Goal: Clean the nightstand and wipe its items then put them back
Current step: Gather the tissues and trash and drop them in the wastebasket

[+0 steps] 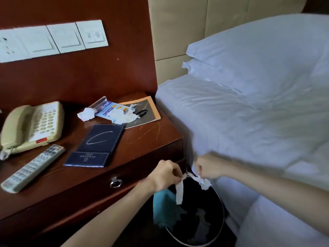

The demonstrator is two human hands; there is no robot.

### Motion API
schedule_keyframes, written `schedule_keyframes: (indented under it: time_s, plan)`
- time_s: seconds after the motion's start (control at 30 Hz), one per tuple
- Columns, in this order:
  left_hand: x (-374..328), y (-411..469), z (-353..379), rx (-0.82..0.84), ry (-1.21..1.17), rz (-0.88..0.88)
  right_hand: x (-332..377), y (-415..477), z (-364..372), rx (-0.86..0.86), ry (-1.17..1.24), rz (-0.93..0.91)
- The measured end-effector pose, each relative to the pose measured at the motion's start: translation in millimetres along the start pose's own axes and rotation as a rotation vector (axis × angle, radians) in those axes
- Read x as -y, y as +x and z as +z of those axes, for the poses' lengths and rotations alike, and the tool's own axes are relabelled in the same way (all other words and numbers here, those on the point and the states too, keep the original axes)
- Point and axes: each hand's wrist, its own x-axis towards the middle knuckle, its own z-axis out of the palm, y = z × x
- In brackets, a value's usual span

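The wooden nightstand (146, 139) carries a beige telephone (32, 127), a grey remote (33, 168), a dark blue folder (98, 147), a leaflet (108, 106) and an orange-edged booklet (147, 111). Crumpled white tissues (86, 114) lie on the papers at the back. In front of the nightstand, my left hand (164, 175) pinches a strip of white tissue (179, 191) and also holds a teal cloth (164, 209) hanging below it. My right hand (207, 168) grips the other end of the torn tissue (205, 183). Both hands are over a black waste bin (218, 198).
A bed with white sheets (249, 131) and pillows (258, 56) stands close on the right of the bin. A switch panel (53, 40) is on the wooden wall behind the nightstand. The drawer has a metal ring pull (115, 183).
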Motion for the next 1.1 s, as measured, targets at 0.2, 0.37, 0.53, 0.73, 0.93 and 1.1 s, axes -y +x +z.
schedule_keyframes:
  time_s: [0.2, 0.37, 0.53, 0.73, 0.93, 1.1]
  plan:
    - [16, -1, 38, 0.12, -0.062, -0.087, -9, 4, 29, 0.075, -0.022, 0.086]
    - [18, -3, 44, 0.141, -0.065, -0.074, -7, 5, 28, 0.092, 0.024, 0.106]
    - [16, -4, 26, 0.064, -0.099, -0.089, -2, 2, 16, -0.004, 0.089, 0.105]
    - [-5, -21, -26, -0.093, -0.165, -0.005, 14, -9, -30, -0.16, 0.243, 0.038]
    - [-9, -34, -95, -0.167, -0.269, 0.049, 32, 2, -80, -0.348, 0.342, -0.019]
    - [12, -35, -143, -0.264, -0.204, 0.004, 57, 19, -114, -0.374, 0.374, -0.066]
